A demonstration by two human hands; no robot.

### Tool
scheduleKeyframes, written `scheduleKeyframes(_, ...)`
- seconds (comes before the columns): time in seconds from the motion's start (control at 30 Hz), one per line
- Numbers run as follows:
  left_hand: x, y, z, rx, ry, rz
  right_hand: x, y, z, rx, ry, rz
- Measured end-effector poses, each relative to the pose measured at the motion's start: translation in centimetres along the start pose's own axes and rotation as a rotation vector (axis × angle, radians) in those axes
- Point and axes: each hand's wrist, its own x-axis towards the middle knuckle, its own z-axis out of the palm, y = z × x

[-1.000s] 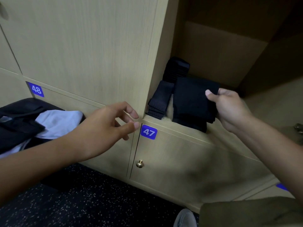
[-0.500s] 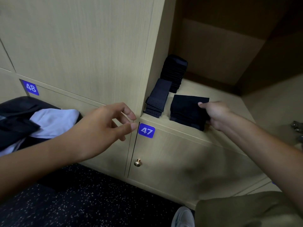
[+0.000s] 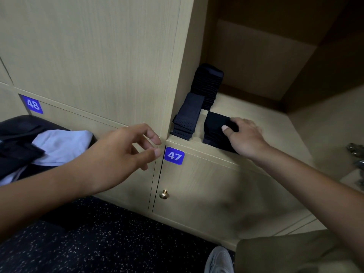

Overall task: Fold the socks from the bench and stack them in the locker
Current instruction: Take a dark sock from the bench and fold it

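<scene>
Socks, a folded black pile (image 3: 215, 129), now sit at the locker shelf (image 3: 262, 123) front edge right of centre frame, lowered from mid-air, right hand (image 3: 245, 135) still pinching them, left hand (image 3: 118, 152) loosely spread, empty; placement looks nearly finished.

**Dim, soft light with a dark locker interior**

The light is low and even, with no glare on the pale wood. The open locker (image 3: 256, 119) darkens toward its back and upper right, where detail is lost in brown shadow. A soft shadow lies on the door below the right hand (image 3: 244, 134). The black socks (image 3: 214, 131) show almost no texture. Wide-angle distortion bends straight lines near the edges, and the lower right corner is blurred.
</scene>
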Motion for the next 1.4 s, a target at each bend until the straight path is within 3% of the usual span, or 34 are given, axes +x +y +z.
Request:
scheduleKeyframes(0.13, 0.0, 0.1, 0.0, 0.007, 0.003, -0.003, -0.4, 0.0, 1.2, -0.104, -0.176, 0.026)
scheduleKeyframes(0.43, -0.5, -0.4, -0.8, 0.025, 0.006, -0.016, 0.0, -1.4, 1.9, -0.110, -0.172, 0.049)
scheduleKeyframes(0.57, -0.7, -0.8, -1.5, 0.031, 0.023, -0.029, -0.1, -1.8, 1.5, -0.091, -0.048, 0.008)
scheduleKeyframes(0.67, -0.7, -1.3, -2.4, 0.057, 0.035, -0.039, -1.2, -2.7, 0.9, 0.016, 0.141, -0.169)
scheduleKeyframes(0.77, -0.6, -2.2, -3.8, 0.111, 0.060, -0.061, -3.2, -4.4, 0.6, 0.136, 0.229, -0.364)
scheduleKeyframes(0.93, -0.8, -4.6, -6.7, 0.238, 0.137, -0.126, -7.5, -7.3, 1.9, 0.232, 0.045, -0.582)
scheduleKeyframes(1.13, -1.7, -9.6, -11.7, 0.422, 0.283, -0.231, -10.5, -9.4, 4.5, 0.171, -0.153, -0.742)
scheduleKeyframes(1.27, -2.8, -12.5, -14.6, 0.533, 0.397, -0.332, -11.0, -10.3, 5.8, 0.182, -0.215, -0.798)
scheduleKeyframes(1.4, -3.9, -14.7, -16.6, 0.646, 0.399, -0.438, -11.2, -11.0, 6.9, 0.202, -0.238, -0.832)
